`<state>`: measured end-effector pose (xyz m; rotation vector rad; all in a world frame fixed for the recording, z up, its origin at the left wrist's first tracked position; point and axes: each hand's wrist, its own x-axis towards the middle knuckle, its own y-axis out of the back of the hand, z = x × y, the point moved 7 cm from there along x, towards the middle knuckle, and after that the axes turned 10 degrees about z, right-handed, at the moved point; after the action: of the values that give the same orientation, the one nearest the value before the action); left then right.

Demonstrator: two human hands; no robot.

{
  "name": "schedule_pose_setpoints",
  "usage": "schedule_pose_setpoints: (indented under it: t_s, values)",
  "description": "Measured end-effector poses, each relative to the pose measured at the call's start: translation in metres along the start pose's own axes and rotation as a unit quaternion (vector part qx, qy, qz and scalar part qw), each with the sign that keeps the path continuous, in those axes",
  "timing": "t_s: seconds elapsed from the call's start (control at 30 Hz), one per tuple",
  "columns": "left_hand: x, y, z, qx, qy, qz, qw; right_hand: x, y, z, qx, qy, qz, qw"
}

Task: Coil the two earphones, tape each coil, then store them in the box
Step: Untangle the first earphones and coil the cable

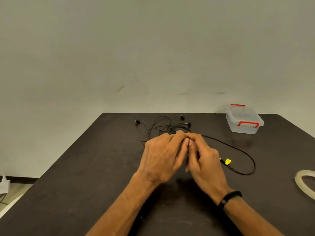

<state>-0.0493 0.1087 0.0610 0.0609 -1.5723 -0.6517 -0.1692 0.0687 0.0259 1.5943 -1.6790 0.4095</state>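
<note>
Head view: my left hand and right hand meet with fingers curled, pinching black earphone cable above the dark table. Loose earphones lie tangled just beyond; closed box far right; tape roll at the right edge.

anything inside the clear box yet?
Looks empty. The clear box sits lidded with red clips, and nothing dark shows through its walls. Both earphones lie uncoiled on the table. The lid blurs the interior, so a small clear item could go unseen.
</note>
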Motion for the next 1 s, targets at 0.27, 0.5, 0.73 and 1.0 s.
schedule_pose_setpoints:
  t_s: [0.27,0.5,0.73,1.0]
  values:
    - [-0.004,-0.003,-0.028,0.007,0.048,-0.030,0.998,0.013,0.022,0.013,0.027,-0.073,0.108,0.991]
    - [-0.009,-0.004,-0.063,0.072,0.102,-0.040,0.991,0.023,0.050,0.035,0.093,-0.157,0.236,0.955]
    - [-0.014,-0.008,-0.105,0.115,0.165,-0.063,0.978,0.024,0.059,0.062,0.106,-0.207,0.293,0.927]
    - [0.082,0.001,-0.186,0.107,0.157,-0.146,0.971,0.021,0.064,0.083,0.112,-0.266,0.321,0.902]
